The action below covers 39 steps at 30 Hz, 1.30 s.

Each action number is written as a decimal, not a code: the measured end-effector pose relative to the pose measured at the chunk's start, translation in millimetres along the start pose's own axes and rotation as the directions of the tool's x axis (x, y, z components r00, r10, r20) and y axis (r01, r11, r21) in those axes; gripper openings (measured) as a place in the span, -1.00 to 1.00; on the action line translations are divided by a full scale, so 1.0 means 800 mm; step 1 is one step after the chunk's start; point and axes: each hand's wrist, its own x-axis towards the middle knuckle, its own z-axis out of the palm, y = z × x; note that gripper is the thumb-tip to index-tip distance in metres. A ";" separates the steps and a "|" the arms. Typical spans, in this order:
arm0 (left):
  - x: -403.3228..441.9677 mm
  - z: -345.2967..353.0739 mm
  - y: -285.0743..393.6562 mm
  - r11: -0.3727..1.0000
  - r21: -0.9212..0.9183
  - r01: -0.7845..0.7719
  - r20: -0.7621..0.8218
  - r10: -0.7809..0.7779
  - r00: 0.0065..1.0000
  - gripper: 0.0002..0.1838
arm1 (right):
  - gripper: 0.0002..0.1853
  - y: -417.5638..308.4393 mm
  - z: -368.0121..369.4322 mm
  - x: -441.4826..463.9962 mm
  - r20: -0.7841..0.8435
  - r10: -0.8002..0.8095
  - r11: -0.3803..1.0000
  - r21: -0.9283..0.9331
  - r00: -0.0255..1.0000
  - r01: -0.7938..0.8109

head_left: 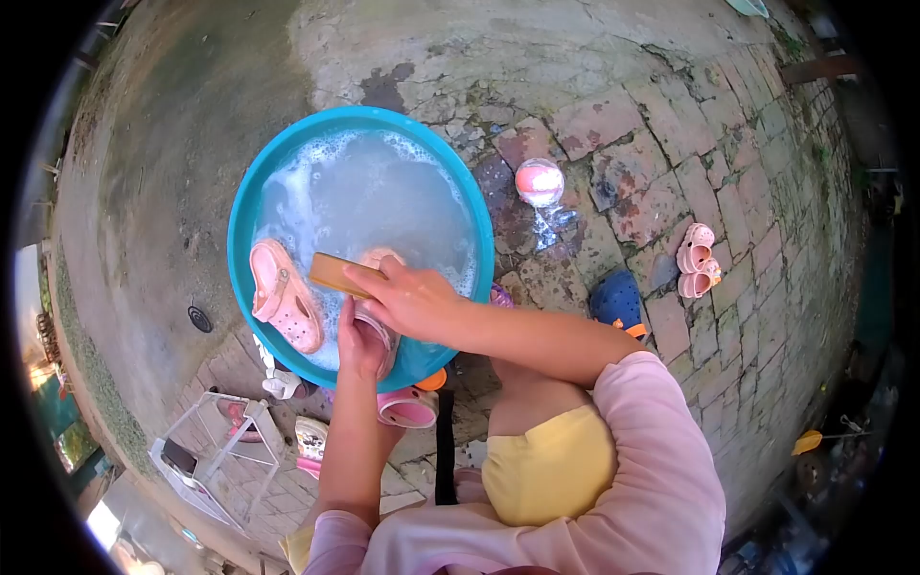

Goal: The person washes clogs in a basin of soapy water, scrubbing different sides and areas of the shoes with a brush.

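My right hand [414, 299] grips a scrubbing brush [333, 274] with a flat wooden back; its bristles are hidden underneath. Below it, my left hand [358, 343] is closed around a pale pink clog [387, 351], partly covered by my right hand and the brush. Both hands are over the near side of a round blue tub [241, 192] of cloudy, soapy water [374, 196]. A second pink clog [286, 302], dotted with holes, leans at the tub's left inner edge, partly out of the water.
Right of the tub are a pink-and-white round container [540, 182], a blue clog [617, 299] and small pink clogs [698, 261]. Nearer me lie a pink clog [408, 410] and a white patterned shoe [310, 439]. A white frame [218, 450] holding a phone [179, 457] stands lower left.
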 end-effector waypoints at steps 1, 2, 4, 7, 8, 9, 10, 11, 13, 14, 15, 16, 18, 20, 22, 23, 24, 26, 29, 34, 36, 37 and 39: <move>0.011 -0.010 -0.003 0.998 -0.027 -0.060 -0.015 0.059 0.998 -0.52 | -0.47 0.004 -0.003 0.002 0.000 0.006 1.000 -0.014 1.000 -0.006; 0.022 -0.019 -0.002 0.998 -0.051 -0.043 -0.008 0.043 0.999 -0.52 | -0.48 0.009 -0.005 0.006 -0.051 -0.035 0.998 -0.050 0.998 0.033; 0.032 -0.033 -0.009 0.996 -0.068 -0.062 0.060 0.066 0.996 -0.51 | -0.48 0.018 -0.013 0.001 -0.100 -0.072 0.993 -0.098 0.992 0.062; 0.042 -0.047 -0.013 0.991 -0.125 -0.046 0.113 0.061 0.992 -0.45 | -0.46 0.026 -0.029 -0.022 -0.043 0.013 1.000 -0.025 0.999 -0.014; 0.040 -0.047 -0.014 0.991 -0.110 -0.070 0.103 0.082 0.991 -0.45 | -0.45 0.024 -0.044 -0.036 -0.092 0.028 1.000 0.002 0.995 -0.028; 0.041 -0.045 -0.016 0.990 -0.101 -0.099 0.098 0.108 0.989 -0.45 | -0.44 0.027 -0.058 -0.048 -0.139 0.035 0.999 0.021 0.990 -0.033; 0.039 -0.040 -0.016 0.992 -0.069 -0.103 0.075 0.108 0.991 -0.43 | -0.42 0.045 -0.060 -0.062 -0.226 0.109 0.994 0.036 0.968 -0.104; 0.035 -0.033 -0.014 0.992 -0.078 -0.101 0.077 0.107 0.991 -0.43 | -0.41 0.070 -0.056 -0.080 -0.311 0.183 0.983 0.059 0.933 -0.173; 0.029 -0.021 -0.011 0.982 -0.187 -0.035 0.238 0.080 0.968 -0.40 | -0.42 0.124 -0.048 -0.114 -0.468 0.369 0.923 0.081 0.803 -0.377; 0.038 -0.032 -0.013 0.991 -0.118 -0.068 0.234 0.094 0.968 -0.34 | -0.43 0.152 -0.046 -0.131 -0.507 0.421 0.886 0.050 0.752 -0.462; 0.037 -0.028 -0.013 0.990 -0.121 -0.068 0.231 0.095 0.968 -0.34 | -0.44 0.174 -0.046 -0.143 -0.549 0.463 0.840 0.023 0.695 -0.542; 0.037 -0.022 -0.011 0.983 -0.178 -0.052 0.265 0.099 0.959 -0.29 | -0.44 0.183 -0.050 -0.145 -0.547 0.460 0.842 0.020 0.699 -0.539; 0.038 -0.015 -0.010 0.970 -0.238 -0.043 0.299 0.116 0.947 -0.24 | -0.44 0.202 -0.054 -0.143 -0.601 0.517 0.732 -0.059 0.610 -0.678; 0.039 -0.014 -0.010 0.957 -0.287 -0.038 0.299 0.127 0.946 -0.16 | -0.45 0.210 -0.053 -0.133 -0.606 0.514 0.717 -0.085 0.607 -0.692; 0.039 -0.019 -0.009 0.968 -0.247 -0.051 0.283 0.123 0.951 -0.15 | -0.45 0.217 -0.049 -0.126 -0.610 0.516 0.699 -0.106 0.601 -0.707; 0.040 -0.022 -0.009 0.976 -0.210 -0.057 0.270 0.114 0.956 -0.15 | -0.45 0.220 -0.047 -0.124 -0.599 0.526 0.683 -0.124 0.603 -0.720; 0.041 -0.026 -0.008 0.976 -0.209 -0.060 0.269 0.116 0.956 -0.15 | -0.46 0.223 -0.047 -0.123 -0.589 0.537 0.667 -0.142 0.604 -0.732; 0.042 -0.032 -0.007 0.974 -0.219 -0.055 0.140 0.087 0.986 -0.19 | -0.45 0.223 -0.048 -0.122 -0.599 0.513 0.687 -0.144 0.615 -0.712; 0.043 -0.038 -0.005 0.977 -0.207 -0.056 0.111 0.081 0.991 -0.28 | -0.44 0.228 -0.046 -0.124 -0.631 0.474 0.732 -0.105 0.614 -0.673; 0.040 -0.032 -0.006 0.975 -0.216 -0.053 0.124 0.081 0.989 -0.41 | -0.54 0.182 -0.077 -0.114 -0.156 0.727 0.402 0.886 0.668 -0.230; 0.037 -0.021 -0.009 0.967 -0.250 -0.048 0.198 0.099 0.975 -0.43 | -0.54 0.144 -0.093 -0.106 0.061 0.631 0.046 0.992 0.773 -0.116; 0.036 -0.018 -0.010 0.966 -0.252 -0.062 0.173 0.108 0.979 -0.43 | -0.55 0.130 -0.095 -0.101 0.220 0.456 -0.339 0.939 0.862 -0.060; 0.032 -0.010 -0.010 0.960 -0.256 -0.113 0.124 0.149 0.981 -0.44 | -0.56 0.109 -0.092 -0.091 0.298 0.265 -0.503 0.854 0.917 -0.133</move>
